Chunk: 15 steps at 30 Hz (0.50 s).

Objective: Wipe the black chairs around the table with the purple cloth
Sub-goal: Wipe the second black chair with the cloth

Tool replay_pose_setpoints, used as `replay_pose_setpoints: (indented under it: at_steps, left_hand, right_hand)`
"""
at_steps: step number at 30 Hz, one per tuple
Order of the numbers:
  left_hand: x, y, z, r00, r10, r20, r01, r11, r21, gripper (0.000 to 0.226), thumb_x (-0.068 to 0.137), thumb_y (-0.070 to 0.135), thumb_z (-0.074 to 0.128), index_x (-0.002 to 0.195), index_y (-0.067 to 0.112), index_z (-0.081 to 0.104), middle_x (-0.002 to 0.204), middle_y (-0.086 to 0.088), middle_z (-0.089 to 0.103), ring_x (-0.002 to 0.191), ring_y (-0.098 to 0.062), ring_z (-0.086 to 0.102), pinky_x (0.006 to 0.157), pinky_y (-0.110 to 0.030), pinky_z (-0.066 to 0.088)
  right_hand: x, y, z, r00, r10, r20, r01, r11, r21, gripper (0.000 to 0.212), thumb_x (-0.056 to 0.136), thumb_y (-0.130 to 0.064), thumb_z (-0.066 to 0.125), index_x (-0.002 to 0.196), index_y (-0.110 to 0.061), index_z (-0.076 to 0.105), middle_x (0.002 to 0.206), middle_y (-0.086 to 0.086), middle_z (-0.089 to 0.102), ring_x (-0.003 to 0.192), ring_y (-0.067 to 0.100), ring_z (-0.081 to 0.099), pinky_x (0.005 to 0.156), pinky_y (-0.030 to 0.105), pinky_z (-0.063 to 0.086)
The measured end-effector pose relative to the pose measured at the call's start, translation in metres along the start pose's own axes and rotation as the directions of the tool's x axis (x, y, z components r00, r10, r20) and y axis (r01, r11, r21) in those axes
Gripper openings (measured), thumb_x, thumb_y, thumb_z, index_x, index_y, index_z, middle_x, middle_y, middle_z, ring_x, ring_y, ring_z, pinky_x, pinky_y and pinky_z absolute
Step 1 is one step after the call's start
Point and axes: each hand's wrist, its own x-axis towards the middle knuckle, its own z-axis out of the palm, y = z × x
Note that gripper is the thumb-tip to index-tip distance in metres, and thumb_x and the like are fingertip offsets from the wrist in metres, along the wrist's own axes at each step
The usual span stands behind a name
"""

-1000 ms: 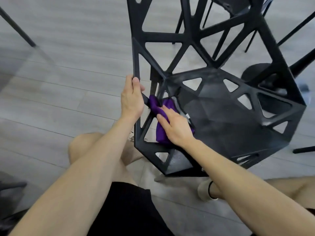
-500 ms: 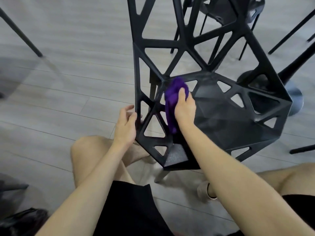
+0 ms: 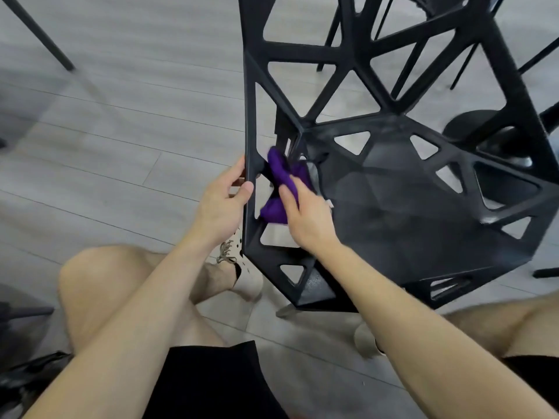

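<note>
Left hand (image 3: pixel 222 204) is clamped on the left frame edge of the black chair (image 3: pixel 393 207): thumb on the near face, fingers (image 3: pixel 234 173) wrapped round the strut. It is steadying the chair.

Right hand (image 3: pixel 308 220) grips the purple cloth (image 3: pixel 282 189), bunched under curled fingers and pressed on a diagonal strut at the chair's left side, just inside the edge the left hand holds. The cloth is a wad, with part of it sagging into the opening below the strut.

Risks, my read:
- The cloth could snag or drop through a lattice cut-out. It is wadded, and the openings beside it are wide enough.
- Coverage gaps: with many thin struts and inner edges, a wad mostly reaches the top faces.
- The chair could tip or skid on the floor (image 3: pixel 121 146) if the right hand pushes sideways harder than the left hand braces.
- Knuckles could jam in the narrow triangle corners.
- Other chairs (image 3: pixel 423 7) beyond this chair's back look not yet wiped, though I can't confirm that.
</note>
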Motion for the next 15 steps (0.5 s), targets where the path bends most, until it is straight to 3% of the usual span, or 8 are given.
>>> replay_pose_setpoints:
  at_steps: [2, 4, 6, 7, 9, 11, 13, 15]
  left_hand:
    - [-0.002, -0.001, -0.002, 1.000, -0.004, 0.003, 0.004, 1.000, 0.008, 0.055, 0.111, 0.022, 0.055, 0.164, 0.031, 0.042, 0.152, 0.016, 0.060, 0.131, -0.007, 0.061, 0.117, -0.028, 0.046]
    - [-0.004, -0.002, -0.003, 1.000, -0.009, 0.007, 0.009, 1.000, -0.002, 0.056, 0.110, 0.032, 0.057, 0.164, 0.035, 0.041, 0.151, 0.015, 0.060, 0.130, -0.010, 0.061, 0.119, -0.034, 0.045]
    - [-0.004, -0.005, -0.003, 0.999, -0.039, 0.006, 0.039, 0.999, -0.032, 0.060, 0.105, 0.045, 0.056, 0.163, 0.043, 0.041, 0.149, 0.012, 0.061, 0.130, -0.012, 0.062, 0.120, -0.042, 0.045]
    - [-0.004, -0.007, -0.002, 0.998, -0.059, 0.002, 0.059, 0.997, -0.052, 0.061, 0.102, 0.050, 0.057, 0.161, 0.046, 0.042, 0.147, 0.010, 0.062, 0.131, -0.012, 0.061, 0.121, -0.045, 0.044]
    - [-0.004, -0.007, -0.001, 0.996, -0.087, -0.022, 0.084, 0.989, -0.121, 0.060, 0.097, 0.054, 0.059, 0.156, 0.047, 0.050, 0.143, 0.010, 0.064, 0.133, -0.012, 0.061, 0.121, -0.046, 0.044]
    - [0.000, 0.003, 0.001, 0.996, -0.085, -0.041, 0.076, 0.980, -0.186, 0.049, 0.105, 0.039, 0.059, 0.154, 0.042, 0.054, 0.133, 0.012, 0.068, 0.127, -0.009, 0.063, 0.115, -0.037, 0.048]
    - [0.012, 0.020, -0.002, 0.995, -0.078, -0.066, 0.063, 0.977, -0.203, 0.049, 0.112, 0.024, 0.052, 0.160, 0.032, 0.047, 0.130, 0.011, 0.068, 0.120, -0.004, 0.064, 0.109, -0.031, 0.049]
    - [0.034, 0.037, -0.006, 0.991, -0.058, -0.118, 0.033, 0.979, -0.200, 0.057, 0.107, 0.031, 0.053, 0.163, 0.027, 0.041, 0.143, 0.004, 0.065, 0.131, -0.010, 0.062, 0.119, -0.039, 0.045]
  right_hand:
    - [-0.035, 0.003, -0.004, 0.993, -0.109, 0.052, 0.110, 0.993, -0.029, 0.055, 0.110, -0.051, 0.041, 0.157, -0.024, 0.053, 0.154, 0.007, 0.061, 0.147, 0.029, 0.050, 0.120, 0.036, 0.035]
    - [-0.053, 0.004, -0.017, 0.981, -0.142, 0.130, 0.143, 0.990, -0.001, 0.047, 0.112, -0.049, 0.042, 0.149, -0.028, 0.060, 0.137, 0.001, 0.072, 0.132, 0.021, 0.062, 0.113, 0.034, 0.043]
    - [-0.042, 0.000, -0.030, 0.999, -0.027, 0.047, 0.019, 0.987, 0.159, 0.031, 0.113, -0.046, 0.044, 0.125, -0.031, 0.068, 0.103, -0.007, 0.077, 0.102, 0.016, 0.068, 0.093, 0.034, 0.048]
    - [-0.026, -0.001, -0.034, 0.995, 0.072, -0.066, -0.052, 0.962, 0.266, 0.030, 0.113, -0.046, 0.045, 0.118, -0.029, 0.069, 0.101, -0.008, 0.075, 0.099, 0.016, 0.067, 0.093, 0.034, 0.048]
    - [0.012, -0.007, -0.043, 0.931, 0.274, -0.243, -0.131, 0.868, 0.479, 0.043, 0.112, -0.053, 0.042, 0.130, -0.025, 0.070, 0.121, -0.005, 0.075, 0.117, 0.018, 0.066, 0.108, 0.038, 0.048]
    - [0.047, -0.017, -0.050, 0.892, 0.339, -0.300, -0.125, 0.822, 0.556, 0.053, 0.111, -0.057, 0.038, 0.148, -0.026, 0.060, 0.139, -0.005, 0.069, 0.132, 0.021, 0.061, 0.119, 0.041, 0.042]
    - [0.076, -0.032, -0.056, 0.903, 0.267, -0.336, -0.077, 0.871, 0.486, 0.054, 0.114, -0.053, 0.037, 0.159, -0.025, 0.047, 0.151, -0.002, 0.060, 0.142, 0.023, 0.053, 0.118, 0.030, 0.035]
    - [0.104, -0.050, -0.055, 0.921, 0.106, -0.375, 0.039, 0.932, 0.359, 0.052, 0.115, -0.046, 0.039, 0.162, -0.023, 0.043, 0.156, 0.000, 0.057, 0.144, 0.022, 0.051, 0.109, 0.025, 0.034]
